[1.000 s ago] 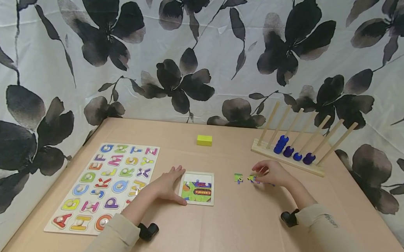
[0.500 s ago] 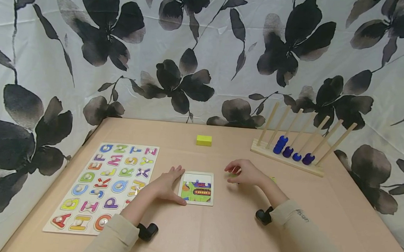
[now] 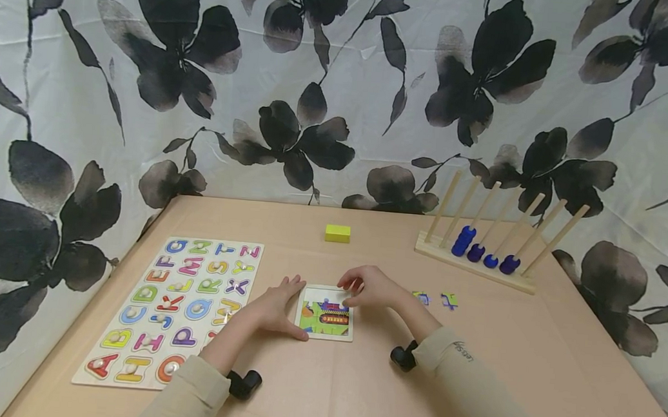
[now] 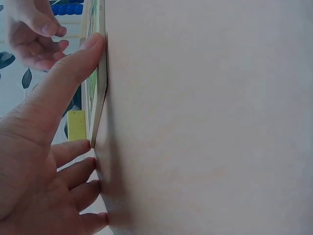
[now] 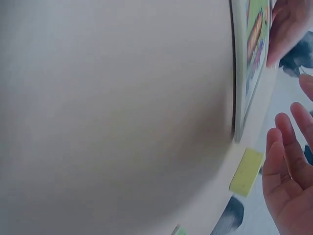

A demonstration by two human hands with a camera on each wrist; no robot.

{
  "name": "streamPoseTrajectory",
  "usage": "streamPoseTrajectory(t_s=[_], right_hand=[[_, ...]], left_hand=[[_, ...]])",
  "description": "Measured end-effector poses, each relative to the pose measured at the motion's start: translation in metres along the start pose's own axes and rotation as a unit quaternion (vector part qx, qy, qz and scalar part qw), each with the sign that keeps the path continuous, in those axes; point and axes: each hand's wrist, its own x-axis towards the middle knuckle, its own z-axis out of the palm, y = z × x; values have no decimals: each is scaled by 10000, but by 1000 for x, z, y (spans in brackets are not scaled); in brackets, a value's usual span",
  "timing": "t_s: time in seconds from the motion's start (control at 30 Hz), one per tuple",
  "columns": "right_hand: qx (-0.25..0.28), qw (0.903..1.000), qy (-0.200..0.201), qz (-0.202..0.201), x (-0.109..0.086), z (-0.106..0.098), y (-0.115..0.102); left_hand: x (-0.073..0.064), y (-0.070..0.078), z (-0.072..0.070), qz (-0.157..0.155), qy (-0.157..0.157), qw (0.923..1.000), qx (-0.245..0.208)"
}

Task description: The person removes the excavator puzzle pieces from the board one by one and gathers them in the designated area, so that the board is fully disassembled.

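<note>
A small framed jigsaw puzzle (image 3: 325,312) with a digger-like picture lies mid-table in the head view. My left hand (image 3: 271,307) rests against its left side, thumb at the near corner. In the left wrist view the thumb (image 4: 73,68) and forefinger touch the edge of the frame (image 4: 101,73), fingers mostly straight. Above the puzzle's upper right, my right hand (image 3: 371,289) pinches a puzzle piece, itself hidden by the fingers. Two loose puzzle pieces, one with blue (image 3: 421,297) and one green (image 3: 449,300), lie right of that hand.
On the left is an alphabet board (image 3: 169,313) with knobbed letters. A yellow block (image 3: 338,234) sits beyond the puzzle. At the back right stands a wooden peg rack (image 3: 475,263) with blue beads. A floral cloth (image 3: 388,96) hangs behind the table.
My right hand has picked up the leftmost loose puzzle piece and moved left to the puzzle, uncovering the two other pieces. The left hand has stayed in place.
</note>
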Motion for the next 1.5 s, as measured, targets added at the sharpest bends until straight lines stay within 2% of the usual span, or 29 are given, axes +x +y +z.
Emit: streamPoseTrajectory(t_s=[0.53,0.77,1.1,1.5], right_hand=[[-360,9981,-479,152,25,34,-20],[-788,9954,-538,62,29,39,-27],[-1196,9914,-495,180,32,47,-31],[-1302,9891,-488,480,32,49,-37]], left_hand=[[0,-2,0,55,-45,10000,5],[1,-2,-1,60,-54,9999,65],[0,-3,0,127,-21,9999,14],[-1,-3,0,215,29,9997,-73]])
